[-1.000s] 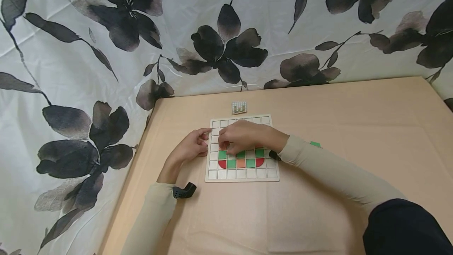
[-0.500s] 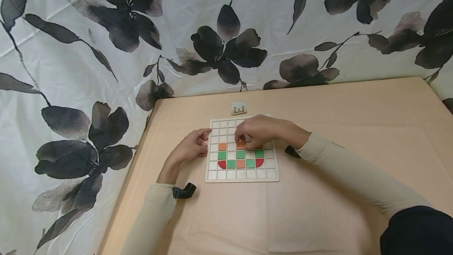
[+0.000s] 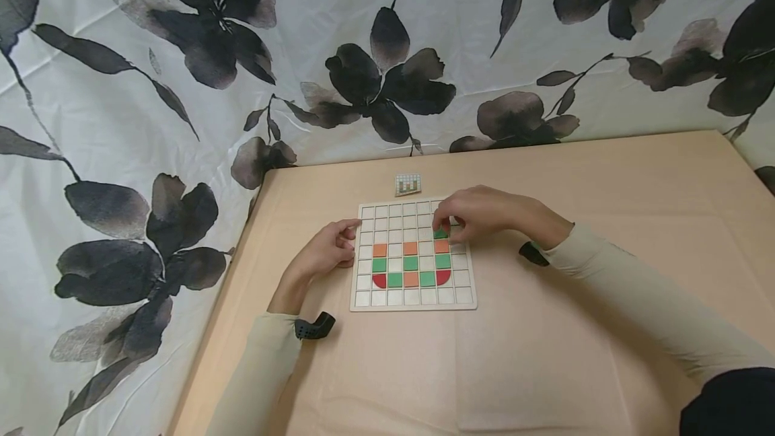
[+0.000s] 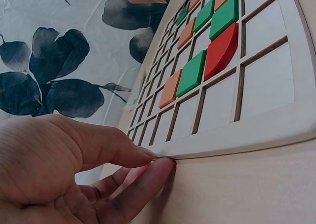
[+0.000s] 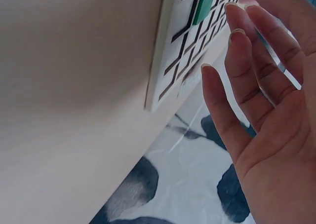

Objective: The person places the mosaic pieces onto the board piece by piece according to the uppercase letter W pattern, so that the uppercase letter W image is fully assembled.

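A white grid board point(image 3: 366, 307) lies flat, with green, orange and red tiles set in several of its squares. My left hand point(image 3: 323, 247) is at its left edge; in the left wrist view the thumb point(image 4: 116, 145) and a finger point(image 4: 150, 182) come together at the rim. Over the board's upper right side is my right hand point(image 3: 478, 210), its fingers curved and apart. Below its fingertips a green tile point(image 5: 204, 8) sits in a square, just above an orange tile point(image 3: 441, 246). No object shows between the right fingers point(image 5: 242, 61).
A small card point(image 3: 408, 184) with a printed grid pattern stands behind the board. The pale wooden tabletop point(image 3: 545, 369) extends to the right and front. A white cloth with dark flowers point(image 3: 424, 19) hangs behind and left of the table.
My right hand has moved rightward across the board, from the left tile column past the middle to the right column, uncovering the orange tiles. The left hand stays at the edge.
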Motion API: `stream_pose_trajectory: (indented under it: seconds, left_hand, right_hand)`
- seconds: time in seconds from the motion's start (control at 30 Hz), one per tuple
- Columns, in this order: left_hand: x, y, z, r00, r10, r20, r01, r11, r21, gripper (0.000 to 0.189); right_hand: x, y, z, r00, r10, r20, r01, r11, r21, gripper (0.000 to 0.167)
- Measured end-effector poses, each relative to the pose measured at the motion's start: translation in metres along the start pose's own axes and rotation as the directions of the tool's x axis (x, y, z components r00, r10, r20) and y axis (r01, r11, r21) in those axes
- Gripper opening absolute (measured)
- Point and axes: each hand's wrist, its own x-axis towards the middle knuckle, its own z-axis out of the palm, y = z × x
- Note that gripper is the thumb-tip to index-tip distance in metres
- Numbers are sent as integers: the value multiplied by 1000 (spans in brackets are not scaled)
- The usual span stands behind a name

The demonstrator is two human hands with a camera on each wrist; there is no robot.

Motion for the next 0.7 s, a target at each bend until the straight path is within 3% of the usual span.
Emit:
stream_pose_trajectory:
  seconds: [0.7]
  left_hand:
    - [2, -2, -2, 1000, 4, 10, -4, 1000, -3, 67]
  right_hand:
    - [-67, 26, -2, 986, 164, -16, -164, 986, 10, 34]
